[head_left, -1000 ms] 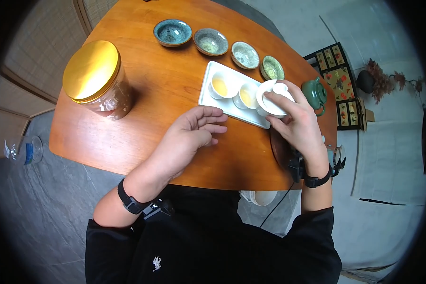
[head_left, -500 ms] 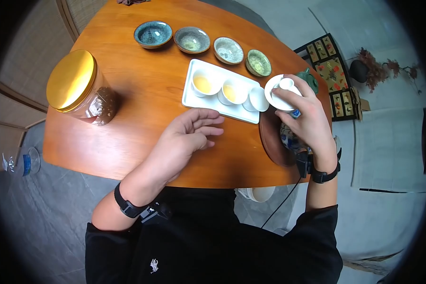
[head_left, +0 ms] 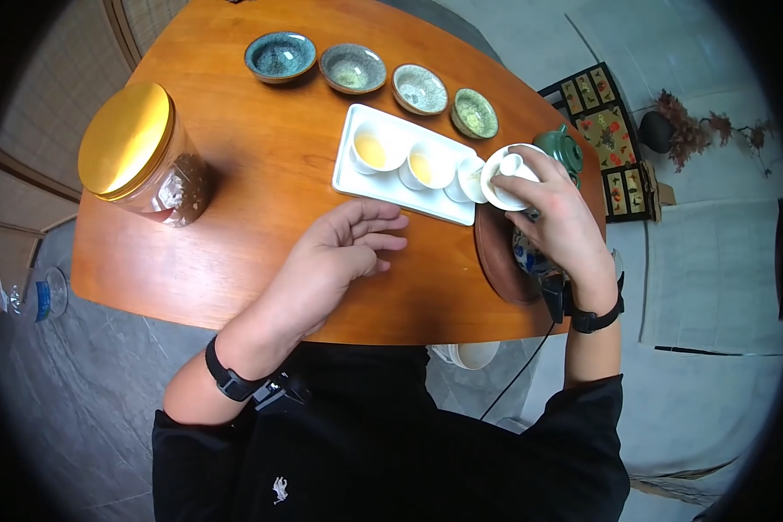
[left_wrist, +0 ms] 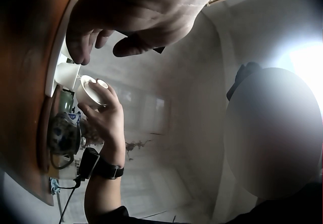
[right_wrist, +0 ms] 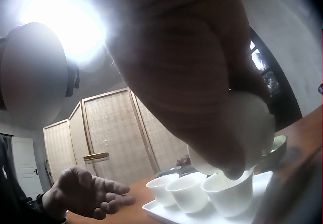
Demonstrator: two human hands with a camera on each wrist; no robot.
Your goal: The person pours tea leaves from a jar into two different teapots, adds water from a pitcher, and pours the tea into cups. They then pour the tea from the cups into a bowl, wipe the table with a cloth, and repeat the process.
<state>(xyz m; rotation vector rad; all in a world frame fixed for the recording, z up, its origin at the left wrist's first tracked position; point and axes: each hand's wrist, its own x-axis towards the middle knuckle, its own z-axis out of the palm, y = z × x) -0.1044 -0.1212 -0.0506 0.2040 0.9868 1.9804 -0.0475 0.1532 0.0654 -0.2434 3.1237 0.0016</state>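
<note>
The right hand grips a white lidded bowl, tilted over the rightmost of three small white cups on a white rectangular tray. In the right wrist view the bowl hangs just above that cup. Yellowish liquid shows in the left cup and the middle cup. Below the tray's near edge, the left hand hovers with relaxed, slightly bent fingers, holding nothing.
Behind the tray stand several glazed bowls in a row. A gold-lidded jar is at the left. On the right are a green teapot and a blue-patterned pot on a round brown board. A cable hangs off the table.
The right hand has moved the lidded bowl from over the tray's right cups to its right end, then slightly back left, tilting it over the rightmost cup. The left hand has barely moved.
</note>
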